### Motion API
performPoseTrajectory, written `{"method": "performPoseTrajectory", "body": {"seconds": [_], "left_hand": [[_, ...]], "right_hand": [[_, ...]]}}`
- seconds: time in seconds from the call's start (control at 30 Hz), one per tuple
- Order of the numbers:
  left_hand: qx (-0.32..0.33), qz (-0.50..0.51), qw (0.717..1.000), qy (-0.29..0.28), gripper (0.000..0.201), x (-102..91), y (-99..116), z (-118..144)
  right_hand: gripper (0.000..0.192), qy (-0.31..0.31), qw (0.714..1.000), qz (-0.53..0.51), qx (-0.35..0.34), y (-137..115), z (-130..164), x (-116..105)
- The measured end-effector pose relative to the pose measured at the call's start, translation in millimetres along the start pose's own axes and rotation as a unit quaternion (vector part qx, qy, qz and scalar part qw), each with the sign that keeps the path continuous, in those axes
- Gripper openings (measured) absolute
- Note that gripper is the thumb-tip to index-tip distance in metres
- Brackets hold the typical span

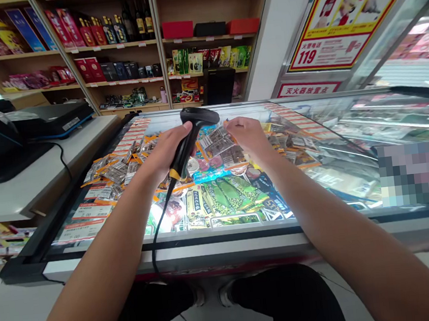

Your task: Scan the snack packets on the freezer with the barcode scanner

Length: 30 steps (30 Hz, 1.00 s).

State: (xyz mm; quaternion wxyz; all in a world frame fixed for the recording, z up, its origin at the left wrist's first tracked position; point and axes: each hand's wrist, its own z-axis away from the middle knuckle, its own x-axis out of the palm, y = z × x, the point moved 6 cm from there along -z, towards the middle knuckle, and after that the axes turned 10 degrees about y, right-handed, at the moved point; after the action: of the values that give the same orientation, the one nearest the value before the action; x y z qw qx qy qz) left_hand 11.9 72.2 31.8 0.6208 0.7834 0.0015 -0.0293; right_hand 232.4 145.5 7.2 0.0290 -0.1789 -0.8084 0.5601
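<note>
A black barcode scanner [199, 115] with a yellow band at the foot of its handle is gripped in my left hand [170, 147]; its cable hangs down over the freezer's front edge. My right hand [248, 134] pinches the upper right corner of a small clear snack packet [214, 142] with orange edges, held just right of the scanner head. Under both hands is the glass freezer top [138, 127]. On it, similar packets lie in a pile [118, 170] to the left and another pile [297, 146] to the right.
Green and blue packaged goods [233, 194] show through the freezer glass. A counter [93, 135] at the left carries a dark scale-like device [52, 118]. Shelves [110, 46] with bottles and boxes stand behind. A red and yellow poster [352, 13] hangs at the right.
</note>
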Motion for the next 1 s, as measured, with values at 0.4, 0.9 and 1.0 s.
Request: {"method": "performPoseTrajectory", "body": {"seconds": [0.4,0.9,1.0], "left_hand": [[-0.012,-0.052,0.996,-0.074,0.050,13.6,0.3,14.0],[-0.019,0.033,0.998,0.046,0.060,-2.8,1.2,-1.6],[-0.018,0.022,0.999,0.045,0.059,-0.9,-0.4,-0.5]], "right_hand": [[0.022,-0.008,0.997,0.066,-0.044,9.1,-16.4,-9.4],[0.058,-0.078,0.837,0.494,-0.220,-13.6,45.8,21.9],[0.063,-0.143,0.808,0.545,-0.171,9.0,56.7,34.5]]}}
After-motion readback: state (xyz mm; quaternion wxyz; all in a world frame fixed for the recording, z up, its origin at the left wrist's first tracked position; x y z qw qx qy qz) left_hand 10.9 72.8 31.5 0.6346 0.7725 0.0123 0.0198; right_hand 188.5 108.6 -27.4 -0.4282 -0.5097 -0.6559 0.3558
